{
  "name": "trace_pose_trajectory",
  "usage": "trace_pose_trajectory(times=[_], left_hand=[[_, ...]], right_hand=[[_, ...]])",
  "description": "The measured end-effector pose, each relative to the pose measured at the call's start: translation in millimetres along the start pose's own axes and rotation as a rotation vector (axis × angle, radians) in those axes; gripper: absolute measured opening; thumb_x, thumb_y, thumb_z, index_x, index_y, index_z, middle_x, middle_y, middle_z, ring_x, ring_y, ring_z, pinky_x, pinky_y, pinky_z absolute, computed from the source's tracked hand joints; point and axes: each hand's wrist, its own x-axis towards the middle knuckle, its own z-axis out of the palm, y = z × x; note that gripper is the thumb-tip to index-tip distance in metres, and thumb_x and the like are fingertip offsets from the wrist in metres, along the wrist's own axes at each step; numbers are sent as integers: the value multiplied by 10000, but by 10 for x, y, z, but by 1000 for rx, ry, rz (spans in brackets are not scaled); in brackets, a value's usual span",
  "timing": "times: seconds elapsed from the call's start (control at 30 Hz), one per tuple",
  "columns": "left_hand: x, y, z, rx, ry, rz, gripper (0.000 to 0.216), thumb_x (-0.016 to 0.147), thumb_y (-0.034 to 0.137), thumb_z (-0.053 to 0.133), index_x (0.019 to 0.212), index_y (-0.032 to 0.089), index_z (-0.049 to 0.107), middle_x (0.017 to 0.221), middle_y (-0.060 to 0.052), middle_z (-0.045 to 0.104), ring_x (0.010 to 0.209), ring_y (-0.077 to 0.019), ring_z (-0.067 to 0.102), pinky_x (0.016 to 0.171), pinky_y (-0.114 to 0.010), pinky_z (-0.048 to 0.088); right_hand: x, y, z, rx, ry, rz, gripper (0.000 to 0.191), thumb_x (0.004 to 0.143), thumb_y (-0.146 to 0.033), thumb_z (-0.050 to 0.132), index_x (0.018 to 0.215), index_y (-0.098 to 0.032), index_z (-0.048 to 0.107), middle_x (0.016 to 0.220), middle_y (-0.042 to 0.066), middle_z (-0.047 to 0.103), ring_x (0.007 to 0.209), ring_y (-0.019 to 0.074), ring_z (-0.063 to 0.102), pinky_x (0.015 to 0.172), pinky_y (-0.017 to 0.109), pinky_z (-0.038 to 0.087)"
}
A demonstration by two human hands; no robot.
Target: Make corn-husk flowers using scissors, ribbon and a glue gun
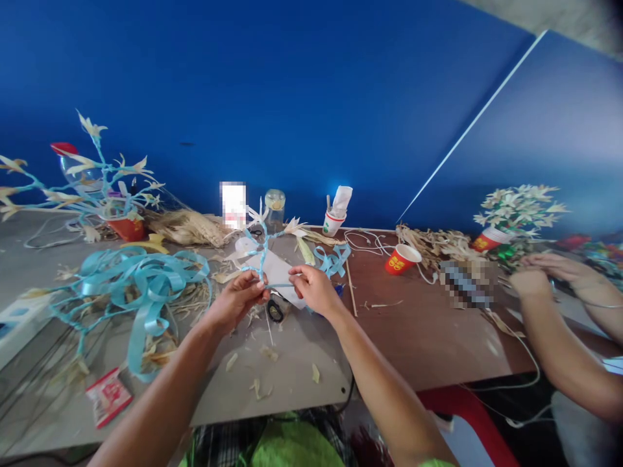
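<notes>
Both forearms (pixel 168 370) reach forward, converging above the table (pixel 287 392). Left hand (pixel 244 295): fingers pinched closed around the blue-wrapped flower stem (pixel 263 259), roughly upright. Right hand (pixel 314 290): fingertips pinched on blue ribbon (pixel 280 285) spanning both hands.

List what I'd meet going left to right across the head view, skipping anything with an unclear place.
Snack packet → left hand → right hand → flowerless red cup → dense white flower bunch.
</notes>
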Motion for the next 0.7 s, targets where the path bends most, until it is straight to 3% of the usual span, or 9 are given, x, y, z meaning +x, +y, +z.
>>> trace_pose_trajectory(times=[0.27,0.37,0.5,0.7], left_hand=[[44,-19,-45,29,42,29,206,686,298,701,749,163,559,616,14,580,568,-83,501,543,-203,369],[52,-22,-56,68,78,51,213,682,304,702,738,161,555,609,12,582,559,-85,502,533,-205,368],[64,-21,-75,66,130,66,224,659,295,715,743,158,559,619,18,580,557,-84,511,537,-207,377],[88,18,-150,-24,215,134,227,658,282,719,741,162,546,626,24,579,571,-82,521,543,-201,380]], right_hand=[[16,44,-52,-84,-43,-6,218,740,-332,605,895,-184,647,453,-64,545,432,118,489,493,232,363],[70,28,-103,-188,162,-58,156,710,-343,636,733,-190,653,598,-7,620,569,143,551,577,255,391],[115,-39,-216,-213,375,-67,412,816,-435,493,489,-187,526,562,22,581,569,145,532,605,268,382],[34,-120,-419,-68,611,-77,397,804,-464,495,524,-183,475,492,-28,478,489,113,421,516,246,336]])
